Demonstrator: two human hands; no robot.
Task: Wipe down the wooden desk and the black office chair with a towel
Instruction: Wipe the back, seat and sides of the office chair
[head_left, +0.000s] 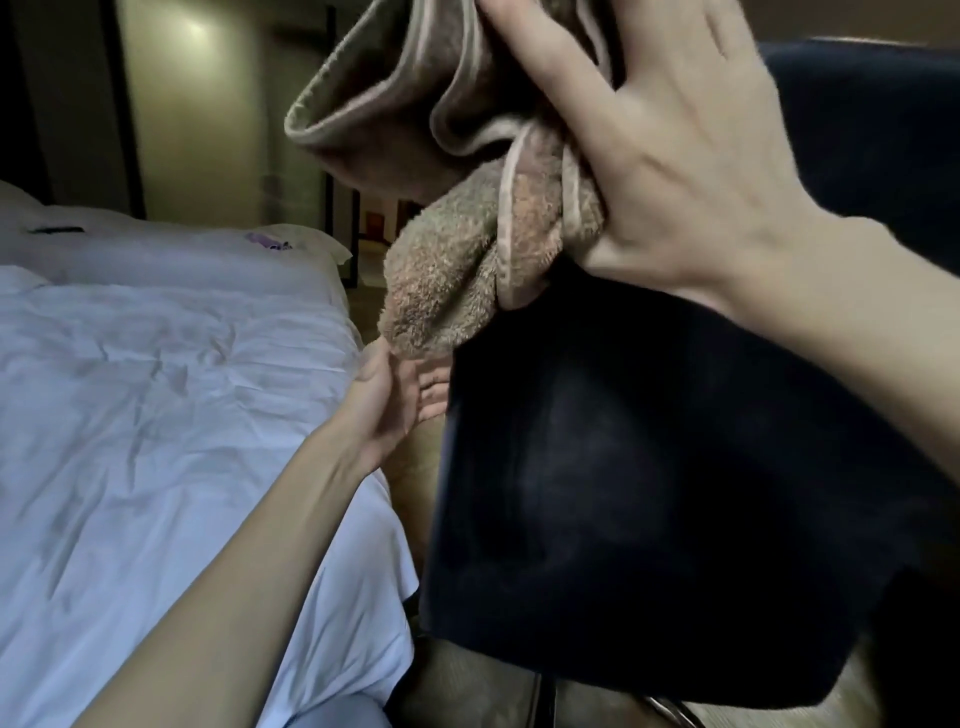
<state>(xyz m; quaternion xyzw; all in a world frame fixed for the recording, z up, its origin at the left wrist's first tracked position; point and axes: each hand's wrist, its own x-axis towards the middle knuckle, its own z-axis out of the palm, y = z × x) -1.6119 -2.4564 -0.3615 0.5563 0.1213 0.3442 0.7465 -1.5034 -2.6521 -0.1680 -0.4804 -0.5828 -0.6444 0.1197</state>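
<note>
Towel: the brown towel (441, 280) is bunched against the top left of the black office chair (623, 467), with a loose fold standing above the chair and a fluffy end hanging down its left edge.
Right hand: the right hand (675, 171) lies over the towel with fingers spread and fairly straight, pressing it to the chair's back rather than wrapping round it.
Left hand: the left hand (395, 400) is at the chair's left edge, below the towel. Its fingers curl round that edge to steady the chair, and the thumb sits just under the hanging end. Whether it touches the towel, I cannot tell.
Risk, towel: held only by a flat palm, the bunch could slide off the chair's top and drop to the floor (467, 675) below the chair.
Risk, chair: a hard wipe may swing or roll the chair if the left hand lets go.
Risk, coverage: a wadded towel probably wipes a narrow strip and would miss patches.
Risk, blur: the frame is smeared, so the exact contact is uncertain.
Bed: a bed (156, 389) with white sheets stands just left of the chair and crowds the left arm.
On the bed: a dark flat object (54, 229) and a small purple item (265, 241) lie far left of the chair.
Bench: the wooden bench is not in view.
</note>
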